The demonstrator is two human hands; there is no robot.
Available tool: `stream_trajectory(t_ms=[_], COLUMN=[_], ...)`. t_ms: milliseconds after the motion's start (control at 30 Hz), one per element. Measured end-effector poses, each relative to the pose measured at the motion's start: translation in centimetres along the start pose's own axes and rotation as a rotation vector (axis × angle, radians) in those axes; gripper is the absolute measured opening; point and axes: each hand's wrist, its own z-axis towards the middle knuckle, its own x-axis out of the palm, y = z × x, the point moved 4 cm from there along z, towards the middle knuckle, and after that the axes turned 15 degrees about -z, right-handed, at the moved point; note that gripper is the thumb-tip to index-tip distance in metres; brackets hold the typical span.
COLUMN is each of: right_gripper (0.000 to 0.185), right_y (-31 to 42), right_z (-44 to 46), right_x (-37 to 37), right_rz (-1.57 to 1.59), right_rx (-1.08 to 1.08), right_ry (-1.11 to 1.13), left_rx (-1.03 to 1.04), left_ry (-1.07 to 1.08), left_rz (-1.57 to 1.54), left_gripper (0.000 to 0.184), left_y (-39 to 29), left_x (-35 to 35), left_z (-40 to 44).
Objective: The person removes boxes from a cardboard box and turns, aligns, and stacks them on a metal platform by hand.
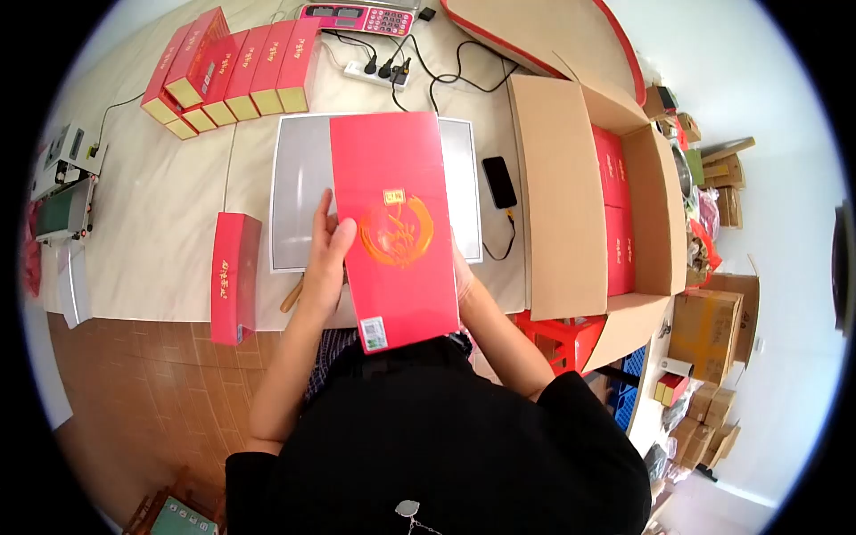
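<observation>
A large red box [401,169] with a gold ring emblem and a small white label at its lower left corner is held up between both hands. My left hand [332,250] grips its left side, thumb on the front face. On the right edge, my right hand [463,272] is mostly hidden behind the box. Below the box lies a grey tray-like plate [299,196] with a white rim. A narrow red box [234,278] stands to the left, at the table's front edge.
Several red boxes [254,71] stand at the back left. A pink scale [357,18], a power strip [376,75] and cables lie behind. To the right are a phone [499,183] and an open carton [562,196] holding red boxes.
</observation>
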Motion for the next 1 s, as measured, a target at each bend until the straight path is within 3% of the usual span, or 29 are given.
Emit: stream_trajectory(t_ms=[233, 300, 367, 433, 500, 533, 600, 667, 700, 767, 1000], right_gripper=[0.062, 0.066, 0.073, 0.08, 0.085, 0.089, 0.103, 0.112, 0.11, 0.109, 0.096], right_y=[0.9, 0.6, 0.5, 1.4, 3.1, 4.3, 5.7, 6.9, 6.9, 6.4, 2.5], right_z=[0.9, 0.2, 0.0, -0.1, 0.3, -1.0, -0.7, 1.1, 0.8, 2.1, 5.4], right_x=[0.9, 0.7, -0.6, -2.1, -3.2, -1.2, 0.6, -1.3, -0.8, -1.9, -3.2], right_rz=[0.036, 0.056, 0.069, 0.006, -0.15, -0.372, -0.785, -1.489, -2.041, -2.296, -2.388], right_rx=[-0.005, -0.128, -0.061, -0.146, -0.18, -0.135, -0.182, -0.449, -0.514, -0.465, -0.508], right_ry=[0.087, -0.02, 0.002, 0.083, 0.339, 0.047, -0.18, -0.416, -0.724, -0.812, -0.793], left_rx=[0.009, -0.179, -0.159, -0.198, -0.001, 0.067, 0.49, 0.48, 0.47, 0.464, 0.391], left_ry=[-0.045, 0.139, 0.133, 0.116, 0.102, 0.077, 0.007, -0.132, -0.244, -0.319, -0.595], left_rz=[-0.1, -0.497, -0.501, -0.455, -0.069, 0.057, 0.798, 0.647, 0.502, 0.486, 0.374], left_gripper=[0.066, 0.062, 0.061, 0.063, 0.057, 0.055, 0.046, 0.044, 0.042, 0.039, 0.028], left_y=[-1.5, -0.9, -0.6, 0.0, 0.7, 1.1, 0.1, -0.4, -0.6, -1.5, -1.3], left_x=[0.7, 1.1, 1.0, 0.9, -0.7, -1.5, -1.9, -4.5, -6.3, -9.0, -15.4], left_z=[1.7, 1.7, 2.2, 2.5, 3.8, 4.3, 4.0, 3.2, 2.5, 0.5, -6.9])
